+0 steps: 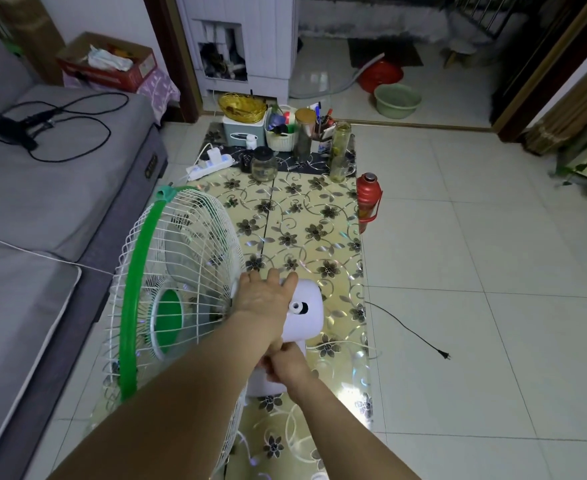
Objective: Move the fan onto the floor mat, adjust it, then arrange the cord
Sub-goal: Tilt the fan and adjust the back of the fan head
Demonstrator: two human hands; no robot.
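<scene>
Head view is showing two bare forearms reaching down over the floor mat (305, 216). The right hand (286, 367) is curling its fingers around the white neck of the fan (181, 289), just under the motor housing. The left hand (262, 296) is lying flat on top of that housing, fingers straight and slightly spread, pressing against the white plastic. The fan is standing on the near end of the flowered mat, its green-rimmed cage facing left toward the grey sofa (42, 202). To the right, the black cord (406, 329) is trailing off the mat's edge across the pale tiles, its plug lying well apart from the fan. Farther along the mat's right edge a red thermos (368, 202) is standing upright. At the far end, jars, a white basket and a white power strip (210, 166) are crowding together. Beyond the doorway, a red basin and a green basin (397, 100) are sitting side by side on the tiles.
</scene>
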